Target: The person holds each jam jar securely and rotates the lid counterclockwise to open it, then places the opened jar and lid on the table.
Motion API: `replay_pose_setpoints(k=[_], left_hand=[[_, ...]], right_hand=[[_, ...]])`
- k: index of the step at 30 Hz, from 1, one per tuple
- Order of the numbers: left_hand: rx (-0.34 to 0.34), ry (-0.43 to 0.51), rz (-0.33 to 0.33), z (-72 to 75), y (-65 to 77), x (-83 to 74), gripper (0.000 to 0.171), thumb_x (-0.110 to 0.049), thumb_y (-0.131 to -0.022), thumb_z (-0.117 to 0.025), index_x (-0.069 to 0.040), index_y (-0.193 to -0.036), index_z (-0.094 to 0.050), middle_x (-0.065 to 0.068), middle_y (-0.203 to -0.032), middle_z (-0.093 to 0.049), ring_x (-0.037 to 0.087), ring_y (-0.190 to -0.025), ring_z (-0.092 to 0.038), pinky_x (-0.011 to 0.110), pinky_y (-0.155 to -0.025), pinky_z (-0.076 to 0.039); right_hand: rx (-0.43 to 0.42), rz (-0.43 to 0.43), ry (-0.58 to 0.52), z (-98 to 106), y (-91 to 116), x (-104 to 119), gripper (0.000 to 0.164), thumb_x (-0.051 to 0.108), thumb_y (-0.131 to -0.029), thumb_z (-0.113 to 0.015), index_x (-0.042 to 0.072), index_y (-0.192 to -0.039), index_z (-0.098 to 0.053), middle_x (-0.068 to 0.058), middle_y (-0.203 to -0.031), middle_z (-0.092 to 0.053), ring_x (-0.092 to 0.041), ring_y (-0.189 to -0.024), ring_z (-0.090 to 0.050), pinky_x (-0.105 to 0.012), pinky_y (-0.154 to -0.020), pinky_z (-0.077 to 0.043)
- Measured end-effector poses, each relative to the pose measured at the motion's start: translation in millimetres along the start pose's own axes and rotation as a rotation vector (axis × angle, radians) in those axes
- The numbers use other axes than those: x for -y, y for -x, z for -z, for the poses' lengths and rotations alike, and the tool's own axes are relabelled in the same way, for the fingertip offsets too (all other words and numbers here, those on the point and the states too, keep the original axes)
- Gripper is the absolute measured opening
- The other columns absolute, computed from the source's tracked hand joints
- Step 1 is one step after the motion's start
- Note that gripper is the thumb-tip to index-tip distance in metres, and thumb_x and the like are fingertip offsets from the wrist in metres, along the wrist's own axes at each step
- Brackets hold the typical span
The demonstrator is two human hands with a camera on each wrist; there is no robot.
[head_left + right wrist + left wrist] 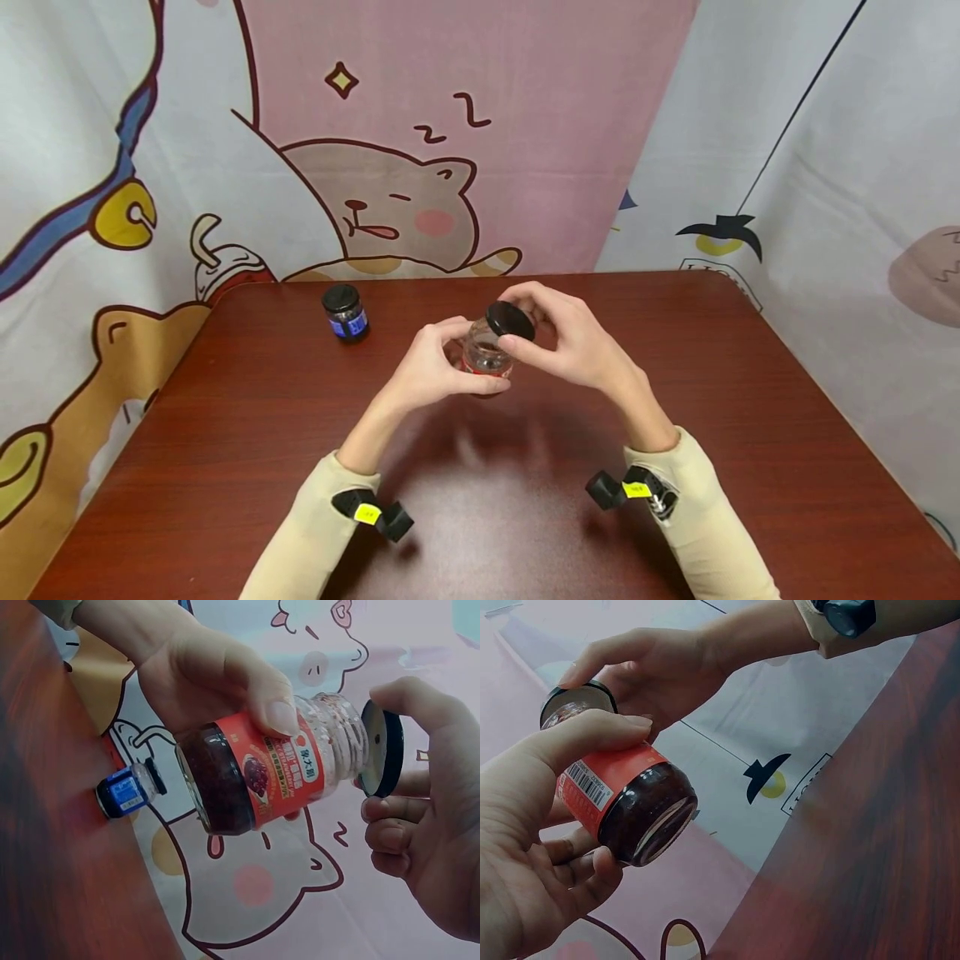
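Jar [262, 774], red-labelled, held above worktop [225, 467], toward far edge. Left hand [431, 367] wraps fingers round it, likely for steadiness, leaving mouth [354, 739] free; right hand [577, 342] pinches lid [383, 750], just off mouth. Blue-labelled jar [347, 314] stands near far-left corner.

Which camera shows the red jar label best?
The right wrist view: the red jar label faces it, large, with its front lettering visible. The left wrist view shows its barcode side; the head view, only a small part.
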State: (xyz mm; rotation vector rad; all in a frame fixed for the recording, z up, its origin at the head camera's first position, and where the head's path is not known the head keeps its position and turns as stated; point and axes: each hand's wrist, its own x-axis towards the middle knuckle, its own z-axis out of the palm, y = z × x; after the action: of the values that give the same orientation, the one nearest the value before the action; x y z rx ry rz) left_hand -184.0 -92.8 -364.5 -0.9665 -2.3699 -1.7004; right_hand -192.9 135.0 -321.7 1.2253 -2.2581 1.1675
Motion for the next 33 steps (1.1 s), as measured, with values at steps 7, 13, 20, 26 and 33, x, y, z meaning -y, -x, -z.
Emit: replay_pose_setpoints(k=[7, 13, 20, 26, 33], left_hand=[[-0.043, -0.007, 0.045, 3.0, -1.5, 4.8, 0.042, -0.021, -0.069, -0.095, -0.018, -0.106, -0.075, -0.003, -0.092, -0.067, 0.017, -0.073, -0.059, 0.034, -0.062, -0.048], [-0.08, -0.04, 0.048, 5.0, -3.4, 8.1, 0.045, -0.024, -0.068, -0.095, -0.018, -0.108, -0.075, -0.004, -0.093, -0.068, 0.018, -0.076, -0.06, 0.035, -0.063, -0.05], [-0.122, -0.052, 0.053, 7.5, -6.3, 10.3, 0.044, -0.023, -0.068, -0.095, -0.018, -0.107, -0.075, -0.005, -0.093, -0.068, 0.015, -0.076, -0.061, 0.035, -0.064, -0.052], [-0.139, -0.035, 0.061, 7.9, -8.4, 14.1, 0.042, -0.021, -0.07, -0.094, -0.016, -0.106, -0.074, -0.003, -0.092, -0.067, 0.016, -0.073, -0.061, 0.035, -0.064, -0.052], [-0.167, -0.018, 0.065, 7.5, -11.9, 18.1, 0.042, -0.02, -0.068, -0.095, -0.013, -0.105, -0.075, 0.001, -0.091, -0.066, 0.018, -0.072, -0.061, 0.036, -0.064, -0.052]], right_hand=[[-0.033, -0.042, 0.012, 4, 0, -7, 0.036, 0.014, -0.088, -0.074, 0.007, -0.12, -0.058, 0.004, -0.08, -0.057, -0.014, -0.062, -0.048, -0.026, -0.054, -0.039], [-0.054, -0.117, 0.012, 5, 1, -13, 0.04, 0.013, -0.086, -0.077, 0.003, -0.118, -0.056, -0.003, -0.08, -0.059, -0.015, -0.066, -0.053, -0.025, -0.059, -0.043], [-0.142, -0.176, -0.001, 4, 3, -24, 0.029, 0.017, -0.092, -0.073, 0.005, -0.112, -0.058, 0.0, -0.08, -0.064, -0.015, -0.062, -0.051, -0.023, -0.058, -0.04], [-0.2, -0.173, 0.017, 4, 3, -33, 0.028, 0.027, -0.095, -0.072, 0.007, -0.111, -0.061, 0.001, -0.075, -0.06, -0.013, -0.063, -0.048, -0.023, -0.057, -0.037], [-0.237, -0.166, 0.02, 4, 2, -41, 0.032, 0.036, -0.095, -0.072, 0.008, -0.108, -0.063, -0.001, -0.071, -0.053, -0.014, -0.061, -0.044, -0.024, -0.056, -0.035]])
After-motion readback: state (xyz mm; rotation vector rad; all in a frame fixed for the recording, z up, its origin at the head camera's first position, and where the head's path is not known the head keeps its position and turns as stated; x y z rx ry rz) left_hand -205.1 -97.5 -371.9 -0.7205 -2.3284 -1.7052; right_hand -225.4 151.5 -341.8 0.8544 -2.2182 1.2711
